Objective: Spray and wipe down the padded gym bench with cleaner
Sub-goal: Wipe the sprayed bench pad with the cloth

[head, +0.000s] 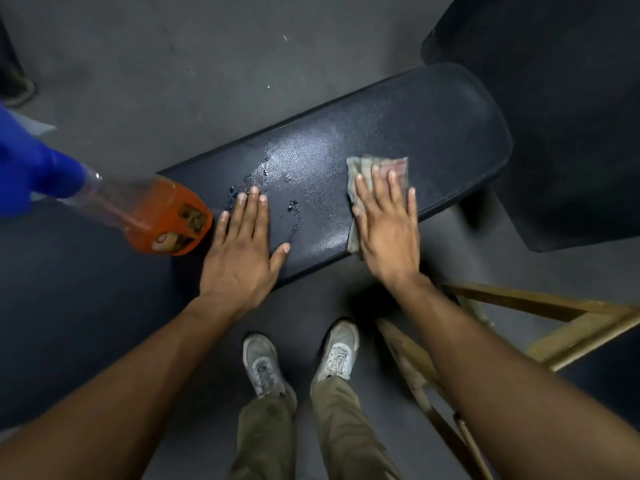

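A black padded gym bench [433,112] runs diagonally across the middle, with wet droplets and a shiny patch near its centre. My left hand [242,247] lies flat on the near left end, fingers spread, holding nothing. My right hand [388,223] presses flat on a grey-green cloth [367,168] spread on the pad further right. A spray bottle [152,213] with orange liquid and a blue trigger head stands at the left end of the bench, close to the camera and apart from both hands.
Grey floor surrounds the bench. A yellow metal frame [554,323] juts out at lower right beside my right forearm. A large dark padded shape [571,116] fills the upper right. My two shoes [301,358] stand just in front of the bench.
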Motion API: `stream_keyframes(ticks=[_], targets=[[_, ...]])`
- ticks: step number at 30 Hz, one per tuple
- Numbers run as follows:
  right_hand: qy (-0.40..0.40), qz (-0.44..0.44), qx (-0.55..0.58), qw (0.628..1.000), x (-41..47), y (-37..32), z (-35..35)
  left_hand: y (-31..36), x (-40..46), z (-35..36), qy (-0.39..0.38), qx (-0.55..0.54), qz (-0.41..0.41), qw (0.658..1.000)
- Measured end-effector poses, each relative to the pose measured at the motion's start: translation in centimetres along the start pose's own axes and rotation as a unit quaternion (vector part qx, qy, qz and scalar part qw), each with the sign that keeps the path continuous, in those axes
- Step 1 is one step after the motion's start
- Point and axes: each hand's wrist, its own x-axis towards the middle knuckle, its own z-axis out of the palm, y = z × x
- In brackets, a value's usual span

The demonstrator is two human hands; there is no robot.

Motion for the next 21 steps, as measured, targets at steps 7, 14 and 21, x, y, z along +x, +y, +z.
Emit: stream_keyframes(ticks=[7, 14, 21], targets=[[-0.026, -0.104, 0.0, 0.994, -0.5, -7.5, 1.6, -1.4, -4.6, 2.6, 0.033, 0.003, -0.023, 0.999], [-0.077, -0.225, -0.048, 0.97, -5.3, -7.0, 1.2, -3.5, -5.7, 3.3, 0.038, 0.015, 0.017, 0.999], [-0.042, -0.052, -0.016, 0.998, 2.9, -8.6, 0.2, -4.6, -6.3, 3.8, 0.044, 0.014, 0.028, 0.999]])
